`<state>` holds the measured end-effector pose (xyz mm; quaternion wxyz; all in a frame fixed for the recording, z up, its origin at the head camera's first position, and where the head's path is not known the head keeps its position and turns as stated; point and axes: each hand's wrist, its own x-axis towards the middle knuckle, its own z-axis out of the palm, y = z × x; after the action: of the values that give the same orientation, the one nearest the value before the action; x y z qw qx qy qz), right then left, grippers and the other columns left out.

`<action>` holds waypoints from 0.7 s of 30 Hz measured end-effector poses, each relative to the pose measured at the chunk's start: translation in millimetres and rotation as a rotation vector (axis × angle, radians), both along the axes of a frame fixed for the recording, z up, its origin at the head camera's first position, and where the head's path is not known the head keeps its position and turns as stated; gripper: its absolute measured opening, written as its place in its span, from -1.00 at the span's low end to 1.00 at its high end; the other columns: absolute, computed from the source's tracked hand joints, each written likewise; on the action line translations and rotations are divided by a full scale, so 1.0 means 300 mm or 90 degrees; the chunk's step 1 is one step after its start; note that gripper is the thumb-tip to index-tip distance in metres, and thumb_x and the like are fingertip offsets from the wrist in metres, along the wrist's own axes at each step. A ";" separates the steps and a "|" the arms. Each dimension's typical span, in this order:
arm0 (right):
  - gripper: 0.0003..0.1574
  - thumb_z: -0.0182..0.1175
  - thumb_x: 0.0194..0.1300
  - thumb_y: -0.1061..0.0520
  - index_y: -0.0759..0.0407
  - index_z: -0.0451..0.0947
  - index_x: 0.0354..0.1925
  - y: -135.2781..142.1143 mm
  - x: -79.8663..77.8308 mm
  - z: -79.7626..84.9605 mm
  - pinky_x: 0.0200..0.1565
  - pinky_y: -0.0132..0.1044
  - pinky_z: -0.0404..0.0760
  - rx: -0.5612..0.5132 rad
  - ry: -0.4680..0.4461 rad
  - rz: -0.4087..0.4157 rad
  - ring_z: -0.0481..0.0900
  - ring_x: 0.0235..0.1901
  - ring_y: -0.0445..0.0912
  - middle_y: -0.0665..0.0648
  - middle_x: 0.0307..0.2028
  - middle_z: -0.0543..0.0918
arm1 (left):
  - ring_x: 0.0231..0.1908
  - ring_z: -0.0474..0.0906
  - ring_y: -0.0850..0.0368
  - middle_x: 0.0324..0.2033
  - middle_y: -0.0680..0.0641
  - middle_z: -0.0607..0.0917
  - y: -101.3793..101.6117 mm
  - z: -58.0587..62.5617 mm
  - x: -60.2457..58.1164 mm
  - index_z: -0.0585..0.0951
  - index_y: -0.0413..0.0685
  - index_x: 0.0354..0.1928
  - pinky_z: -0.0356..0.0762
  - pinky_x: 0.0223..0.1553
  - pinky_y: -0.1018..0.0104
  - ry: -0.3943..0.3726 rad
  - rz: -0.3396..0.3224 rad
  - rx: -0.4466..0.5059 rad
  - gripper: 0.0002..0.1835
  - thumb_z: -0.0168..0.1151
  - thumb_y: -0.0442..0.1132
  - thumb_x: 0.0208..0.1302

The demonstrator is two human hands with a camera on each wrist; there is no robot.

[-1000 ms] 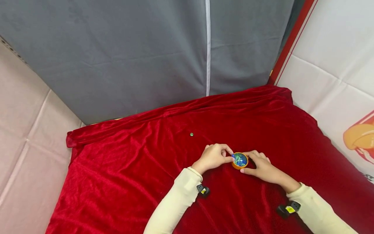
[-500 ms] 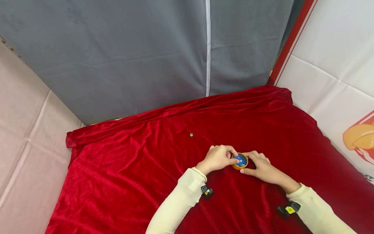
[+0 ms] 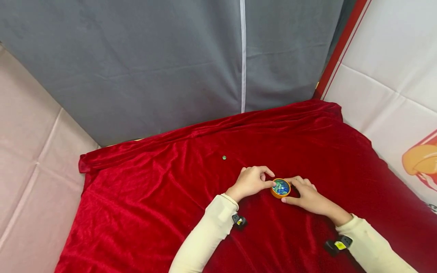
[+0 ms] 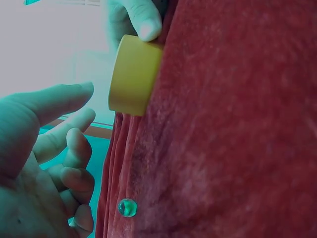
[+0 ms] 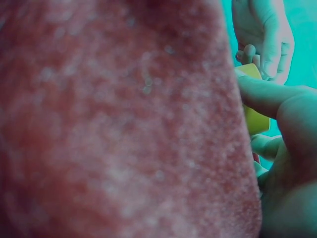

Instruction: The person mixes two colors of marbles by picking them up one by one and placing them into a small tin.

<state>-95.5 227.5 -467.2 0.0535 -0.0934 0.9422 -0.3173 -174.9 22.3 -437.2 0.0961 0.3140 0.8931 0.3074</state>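
A small round orange cup, yellow in the left wrist view, stands on the red cloth. Blue and green glass marbles lie inside it. My right hand holds the cup from the right, thumb on the near side and forefinger on the far side. At the cup's left rim hovers my left hand, its thumb and forefinger apart with nothing between them. One loose green marble sits on the cloth beyond the left hand, and the left wrist view also shows this marble.
Wrinkled red velvet cloth covers the table. A grey curtain hangs along the back. Pale panels stand at the left and right. A small black camera sits on each wrist.
One second ago the left thumb and forefinger pinched a blue marble at the cup's rim. They reached over the cup, let go, and drew back left. The right hand stayed on the cup.
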 end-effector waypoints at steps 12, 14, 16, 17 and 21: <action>-0.26 0.33 0.02 -0.16 0.11 0.40 0.12 -0.002 0.005 0.003 -0.20 -0.16 0.14 0.002 0.005 0.000 0.27 -0.16 -0.05 0.11 -0.10 0.45 | -0.58 0.35 0.39 -0.64 0.20 0.47 -0.042 -0.008 -0.030 0.66 0.19 -0.20 0.14 -0.24 0.39 -0.001 0.036 0.013 -0.75 0.32 0.02 0.06; -0.25 0.32 0.02 -0.17 0.11 0.39 0.12 -0.002 0.005 0.004 -0.20 -0.16 0.14 0.002 0.004 0.000 0.26 -0.15 -0.05 0.11 -0.10 0.45 | -0.57 0.35 0.39 -0.63 0.19 0.48 -0.050 -0.008 -0.036 0.65 0.19 -0.19 0.14 -0.24 0.38 0.000 0.042 0.013 -0.75 0.32 0.01 0.06; -0.25 0.32 0.03 -0.18 0.11 0.39 0.13 -0.001 0.005 0.005 -0.20 -0.17 0.14 0.001 0.000 0.001 0.26 -0.15 -0.05 0.11 -0.09 0.45 | -0.57 0.36 0.39 -0.63 0.20 0.48 -0.057 -0.009 -0.043 0.65 0.19 -0.19 0.14 -0.24 0.38 0.003 0.047 0.012 -0.74 0.33 0.01 0.06; -0.25 0.32 0.03 -0.18 0.10 0.39 0.13 -0.002 0.004 0.005 -0.20 -0.17 0.14 0.000 -0.001 0.000 0.25 -0.16 -0.05 0.10 -0.10 0.45 | -0.57 0.36 0.39 -0.63 0.20 0.48 -0.061 -0.010 -0.047 0.65 0.19 -0.19 0.14 -0.24 0.38 0.004 0.050 0.013 -0.74 0.33 0.01 0.05; -0.26 0.32 0.03 -0.17 0.09 0.39 0.12 -0.002 0.003 0.005 -0.21 -0.19 0.13 -0.001 0.000 0.001 0.24 -0.18 -0.08 0.08 -0.12 0.45 | -0.56 0.37 0.39 -0.63 0.20 0.49 -0.077 -0.015 -0.063 0.64 0.18 -0.18 0.15 -0.21 0.36 -0.003 0.063 0.016 -0.73 0.34 0.01 0.04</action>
<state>-94.6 226.8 -465.6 0.0540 -0.0939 0.9419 -0.3180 -193.8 -0.9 -441.6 0.0793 0.2697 0.9034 0.3237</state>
